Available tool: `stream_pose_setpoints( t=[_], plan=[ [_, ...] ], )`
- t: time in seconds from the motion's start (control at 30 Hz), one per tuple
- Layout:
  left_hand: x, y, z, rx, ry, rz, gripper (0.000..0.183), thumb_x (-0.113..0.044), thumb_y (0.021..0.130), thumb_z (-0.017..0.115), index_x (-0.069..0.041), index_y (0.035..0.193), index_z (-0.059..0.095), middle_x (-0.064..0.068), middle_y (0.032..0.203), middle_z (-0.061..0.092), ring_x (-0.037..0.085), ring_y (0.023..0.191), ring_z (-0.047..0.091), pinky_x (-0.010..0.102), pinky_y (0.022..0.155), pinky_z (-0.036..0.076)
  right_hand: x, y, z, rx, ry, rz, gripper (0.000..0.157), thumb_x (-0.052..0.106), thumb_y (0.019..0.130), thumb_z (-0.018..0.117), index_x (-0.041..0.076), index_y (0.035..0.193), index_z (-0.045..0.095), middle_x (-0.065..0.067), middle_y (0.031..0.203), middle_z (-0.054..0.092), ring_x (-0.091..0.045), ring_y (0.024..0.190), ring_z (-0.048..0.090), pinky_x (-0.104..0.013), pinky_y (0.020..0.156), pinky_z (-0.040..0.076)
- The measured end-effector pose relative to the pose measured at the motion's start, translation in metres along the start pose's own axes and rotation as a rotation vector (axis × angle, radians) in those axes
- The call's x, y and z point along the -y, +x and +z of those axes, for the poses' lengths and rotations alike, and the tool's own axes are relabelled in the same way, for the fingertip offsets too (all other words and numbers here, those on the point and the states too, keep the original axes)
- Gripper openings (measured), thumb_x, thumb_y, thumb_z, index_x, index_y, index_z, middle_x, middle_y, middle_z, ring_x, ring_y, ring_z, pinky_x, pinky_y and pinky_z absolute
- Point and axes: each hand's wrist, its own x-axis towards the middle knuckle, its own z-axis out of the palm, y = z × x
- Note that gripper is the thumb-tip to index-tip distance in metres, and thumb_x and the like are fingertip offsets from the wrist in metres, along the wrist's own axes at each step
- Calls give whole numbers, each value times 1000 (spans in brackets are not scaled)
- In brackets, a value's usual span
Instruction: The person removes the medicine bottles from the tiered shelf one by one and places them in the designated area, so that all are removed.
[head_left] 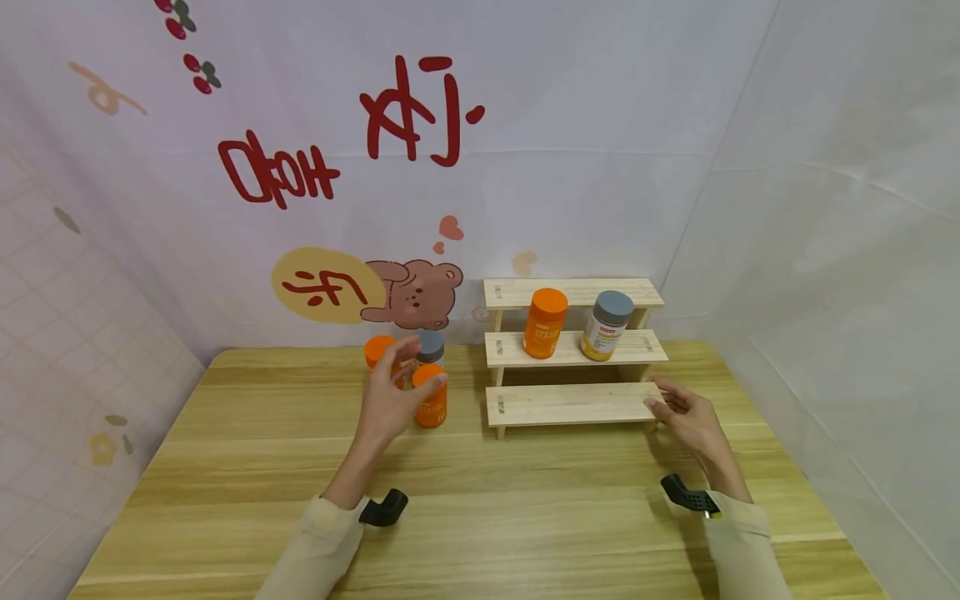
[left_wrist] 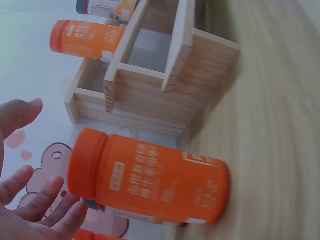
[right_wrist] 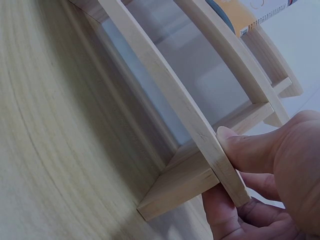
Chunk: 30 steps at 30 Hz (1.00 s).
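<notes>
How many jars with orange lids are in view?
3: one orange cylindrical jar on the middle tier of the pale wooden shelf; on the wood-grain table to its left, a front orange jar and a rear orange-lidded jar, the rear one partly hidden.

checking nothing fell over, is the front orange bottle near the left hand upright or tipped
Upright: in the head view the front orange bottle stands on its base on the table, lid on top.

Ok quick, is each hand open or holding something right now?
Left hand: open, holding nothing, right by the front orange jar.
Right hand: closed, holding the right end of the lowest shelf.
</notes>
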Motion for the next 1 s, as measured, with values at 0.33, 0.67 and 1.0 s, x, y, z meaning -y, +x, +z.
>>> stream_pose_setpoints(
  t=[0.33,0.67,1.0],
  plan=[
    [-17,13,10,8,11,77,69,-24,85,86,-24,146,53,13,142,56,32,137,52,48,118,44,1,0,0,3,-15,-2,74,49,102,60,7,159,37,-30,155,43,-46,142,44,-37,105,51],
    [-31,25,26,72,-54,111,73,-22,86,85,-23,150,49,8,145,55,31,141,49,51,118,43,0,0,1,3,-5,-5,75,49,102,59,6,159,37,-30,158,39,-47,144,41,-59,114,41],
    [-36,33,49,130,-74,93,75,-24,87,84,-27,152,46,7,146,54,29,140,49,51,119,42,0,-1,1,0,-18,-7,74,50,102,59,7,159,37,-31,156,41,-47,143,43,-54,111,46]
  ],
)
